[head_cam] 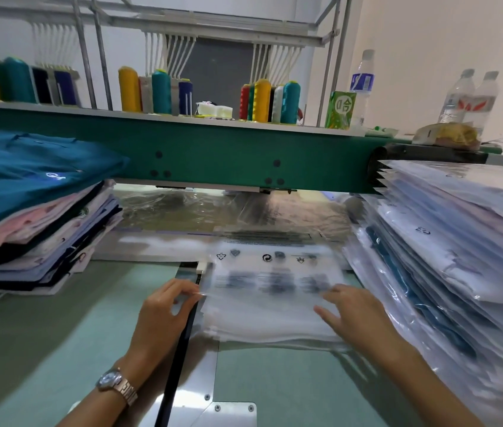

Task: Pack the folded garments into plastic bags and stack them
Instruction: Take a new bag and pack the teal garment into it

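Note:
A clear plastic bag (pixel 271 282) printed with recycling symbols and blurred text lies on the green table in front of me, with a white folded garment (pixel 262 326) inside it. My left hand (pixel 167 306), with a watch on the wrist, pinches the bag's near left corner. My right hand (pixel 352 315) rests flat with spread fingers on the bag's near right part. A stack of unbagged folded garments (pixel 34 211), teal on top, stands at the left. A tall slanted stack of bagged garments (pixel 453 257) fills the right.
A green machine beam (pixel 213 155) crosses behind the bag, with thread cones (pixel 161 90) on its shelf. Water bottles (pixel 472 97) and a green carton (pixel 340 110) stand at the back right. Loose empty bags (pixel 213 208) lie under the beam. A metal plate (pixel 201 392) sits near me.

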Motion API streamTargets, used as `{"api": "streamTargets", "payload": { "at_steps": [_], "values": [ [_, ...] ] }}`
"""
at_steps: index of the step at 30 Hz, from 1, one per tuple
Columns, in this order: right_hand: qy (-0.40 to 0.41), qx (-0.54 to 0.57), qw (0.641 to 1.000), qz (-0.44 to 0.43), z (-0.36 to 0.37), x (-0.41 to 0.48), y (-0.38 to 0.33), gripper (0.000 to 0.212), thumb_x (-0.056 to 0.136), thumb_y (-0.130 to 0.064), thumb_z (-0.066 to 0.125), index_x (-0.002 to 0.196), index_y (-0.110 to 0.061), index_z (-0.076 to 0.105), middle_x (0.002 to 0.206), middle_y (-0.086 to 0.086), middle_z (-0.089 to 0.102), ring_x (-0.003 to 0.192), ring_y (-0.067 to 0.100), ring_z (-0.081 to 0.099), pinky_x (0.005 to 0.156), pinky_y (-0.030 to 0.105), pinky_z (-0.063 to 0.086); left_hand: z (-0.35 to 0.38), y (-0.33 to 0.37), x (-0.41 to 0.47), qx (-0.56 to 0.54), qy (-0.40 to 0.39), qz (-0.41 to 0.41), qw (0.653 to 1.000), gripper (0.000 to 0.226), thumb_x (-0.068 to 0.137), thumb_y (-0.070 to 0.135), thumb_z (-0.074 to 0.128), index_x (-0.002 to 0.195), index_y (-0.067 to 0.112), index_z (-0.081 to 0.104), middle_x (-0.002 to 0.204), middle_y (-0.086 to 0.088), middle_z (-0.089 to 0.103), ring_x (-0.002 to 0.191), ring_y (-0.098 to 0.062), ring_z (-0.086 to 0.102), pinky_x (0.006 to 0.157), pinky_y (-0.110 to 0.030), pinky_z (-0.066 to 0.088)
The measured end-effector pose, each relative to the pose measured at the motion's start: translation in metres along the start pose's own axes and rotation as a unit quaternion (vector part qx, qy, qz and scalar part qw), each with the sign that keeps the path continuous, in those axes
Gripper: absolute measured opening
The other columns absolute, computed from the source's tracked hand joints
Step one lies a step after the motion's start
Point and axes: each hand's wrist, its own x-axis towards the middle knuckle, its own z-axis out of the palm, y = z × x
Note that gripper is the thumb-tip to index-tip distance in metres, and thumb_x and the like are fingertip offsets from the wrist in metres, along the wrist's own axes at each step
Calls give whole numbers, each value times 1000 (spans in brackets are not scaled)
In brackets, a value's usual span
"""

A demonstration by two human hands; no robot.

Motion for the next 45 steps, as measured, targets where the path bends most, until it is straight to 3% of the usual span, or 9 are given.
{"api": "streamTargets", "payload": {
  "at_steps": [4, 7, 14, 20, 23, 28, 32, 40, 45],
  "values": [
    [-35, 215, 970, -104, 9, 22, -32, 37, 91, -48, 58, 121, -28, 67, 123, -12, 63, 115, 4, 56, 95, 21, 43, 2, 3, -3, -36, -7, -11, 999, 14, 84, 18, 72, 93, 27, 66, 88, 24, 66, 81, 6, 63, 73, -3, 44],
    [-83, 364, 924, -79, 18, 38, -43, 34, 83, -44, 70, 115, -31, 71, 124, -14, 63, 115, -4, 54, 102, 20, 40, 1, 7, -2, -36, -6, -6, 999, 7, 85, 29, 66, 92, 31, 64, 85, 29, 63, 80, 8, 62, 73, -1, 42],
    [-116, 457, 878, -81, 43, 50, -46, 24, 80, -40, 76, 101, -29, 77, 107, -18, 70, 102, -7, 62, 93, 14, 44, 1, 1, -3, -21, -9, -29, 999, 15, 85, 17, 72, 91, 29, 65, 86, 25, 66, 82, 7, 63, 75, -2, 42],
    [-107, 374, 916, -101, 64, 46, -30, 31, 94, -27, 59, 124, -28, 65, 134, -15, 56, 126, -5, 47, 108, 23, 37, -1, 8, -1, -4, 8, -38, 999, 23, 93, 15, 64, 111, 30, 62, 108, 17, 67, 100, -4, 65, 88, -10, 45],
    [-157, 334, 925, -94, 73, 42, -27, 36, 100, -39, 46, 134, -30, 56, 150, -13, 37, 139, 0, 30, 114, 23, 25, 4, 23, -4, 82, -4, 106, 991, 40, 92, 20, 58, 132, 12, 57, 139, 1, 55, 132, -14, 48, 108, -30, 38],
    [-137, 326, 932, -77, 73, 42, -32, 43, 102, -43, 39, 140, -28, 49, 149, -12, 40, 138, 3, 33, 113, 20, 25, 36, 60, -15, 207, -208, 334, 896, 42, 98, 34, 47, 133, 16, 59, 140, 1, 56, 132, -15, 50, 106, -33, 43],
    [-45, 376, 923, -71, 64, 38, -38, 34, 103, -31, 42, 132, -25, 58, 128, -19, 55, 123, 2, 50, 106, 19, 36, 43, 64, -16, 280, -241, 212, 905, 60, 97, 54, 35, 133, 14, 60, 140, -6, 56, 128, -19, 54, 100, -36, 49],
    [212, 327, 919, -61, 53, 32, -50, 40, 98, -12, 47, 138, -9, 50, 143, 4, 49, 137, 14, 39, 113, 40, 30, 38, 63, -18, 320, -281, 163, 890, 59, 100, 61, 19, 127, 34, 63, 128, -3, 65, 118, -19, 63, 96, -36, 52],
    [203, 239, 942, -117, 52, 26, -45, 42, 98, -22, 44, 137, -10, 53, 143, 2, 49, 136, 15, 41, 111, 38, 30, 41, 63, -17, 266, -359, 110, 888, 82, 89, 73, -9, 153, 34, 23, 161, -7, 23, 147, -25, 23, 118, -40, 13]
  ]
}}
